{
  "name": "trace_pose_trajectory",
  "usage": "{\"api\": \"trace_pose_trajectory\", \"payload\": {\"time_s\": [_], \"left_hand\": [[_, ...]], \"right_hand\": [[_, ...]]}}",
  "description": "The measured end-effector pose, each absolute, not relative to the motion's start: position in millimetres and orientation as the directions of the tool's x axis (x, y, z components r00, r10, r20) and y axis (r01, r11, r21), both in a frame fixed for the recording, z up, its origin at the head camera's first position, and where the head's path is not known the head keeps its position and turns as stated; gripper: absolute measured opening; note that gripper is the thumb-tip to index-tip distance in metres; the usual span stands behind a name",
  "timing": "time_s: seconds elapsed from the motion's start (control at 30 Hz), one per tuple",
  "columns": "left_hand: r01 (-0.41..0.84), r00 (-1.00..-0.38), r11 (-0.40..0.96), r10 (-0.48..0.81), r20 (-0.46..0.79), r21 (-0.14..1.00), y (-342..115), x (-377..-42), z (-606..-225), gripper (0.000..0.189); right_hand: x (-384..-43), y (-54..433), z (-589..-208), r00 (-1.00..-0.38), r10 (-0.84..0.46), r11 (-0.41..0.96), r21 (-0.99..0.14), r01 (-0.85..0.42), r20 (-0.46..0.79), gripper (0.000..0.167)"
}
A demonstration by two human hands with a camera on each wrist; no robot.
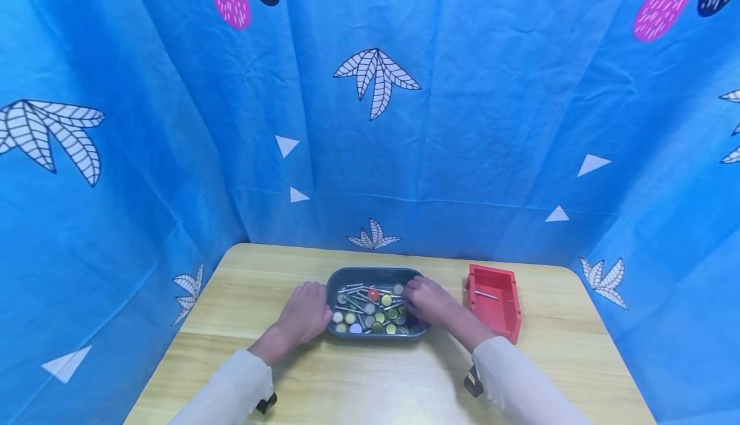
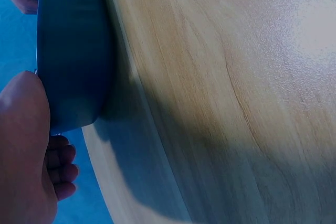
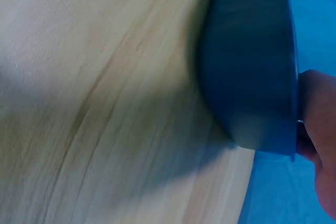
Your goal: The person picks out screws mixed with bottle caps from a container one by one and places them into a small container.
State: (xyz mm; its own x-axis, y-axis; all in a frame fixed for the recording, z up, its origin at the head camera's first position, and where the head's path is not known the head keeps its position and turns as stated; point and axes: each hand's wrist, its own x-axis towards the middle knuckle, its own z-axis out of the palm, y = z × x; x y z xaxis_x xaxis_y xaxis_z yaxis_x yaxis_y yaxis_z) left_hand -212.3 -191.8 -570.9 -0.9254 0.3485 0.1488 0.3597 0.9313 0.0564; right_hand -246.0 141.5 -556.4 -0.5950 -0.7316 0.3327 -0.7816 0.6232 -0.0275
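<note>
A dark grey oblong tray (image 1: 378, 337) holds several bottle caps (image 1: 379, 317), metal screws (image 1: 370, 306) and one red-orange round piece (image 1: 374, 294). My left hand (image 1: 309, 309) holds the tray's left end; in the left wrist view the thumb (image 2: 26, 98) lies at the rim and curled fingers (image 2: 65, 163) show past the end wall. My right hand (image 1: 428, 300) reaches over the tray's right end, its fingers down among the contents. Whether those fingers pinch anything is hidden, and the right wrist view is blurred around the hand (image 3: 321, 129).
A red open bin (image 1: 494, 306) stands to the right of the tray, with one screw (image 1: 487, 295) inside. Both are on a light wooden table (image 1: 370, 386). A blue patterned curtain (image 1: 462, 123) hangs around the table's back and sides.
</note>
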Motion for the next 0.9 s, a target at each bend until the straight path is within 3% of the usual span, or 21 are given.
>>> {"api": "trace_pose_trajectory", "payload": {"time_s": [0.4,0.63,0.9], "left_hand": [[0.361,-0.926,0.931,0.35,0.144,0.053,-191,-212,-571,0.025],[0.35,-0.932,0.933,0.338,0.129,0.087,-191,-212,-570,0.023],[0.348,-0.933,0.931,0.333,0.136,0.106,-191,-212,-570,0.023]], "right_hand": [[-253,134,-563,-0.611,-0.747,0.623,-0.045,-0.781,0.261,0.006],[-257,128,-565,-0.586,-0.772,0.611,0.034,-0.791,0.246,0.006],[-260,124,-567,-0.615,-0.764,0.632,0.035,-0.774,0.196,0.011]]}}
